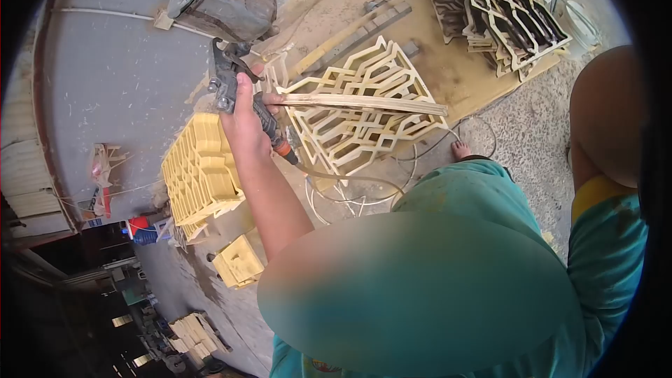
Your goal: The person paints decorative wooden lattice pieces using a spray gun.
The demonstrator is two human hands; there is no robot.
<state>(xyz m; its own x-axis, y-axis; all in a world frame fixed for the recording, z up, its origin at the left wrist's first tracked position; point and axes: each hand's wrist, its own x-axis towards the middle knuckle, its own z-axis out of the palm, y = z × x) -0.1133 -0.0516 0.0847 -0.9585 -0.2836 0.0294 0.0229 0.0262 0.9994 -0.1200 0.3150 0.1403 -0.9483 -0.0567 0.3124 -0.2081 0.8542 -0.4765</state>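
Beside lattice panel (pixel 364 136), left hand (pixel 241 122) fingers (pixel 271 99) wrapped tight round spray gun (pixel 225 77) handle.

I am looking into a woodwork workshop: the fingers (pixel 271 99) grip a spray gun (pixel 225 73), cut lattice panels (pixel 360 129) lie just beyond them, more stacks (pixel 500 10) stand farther off.
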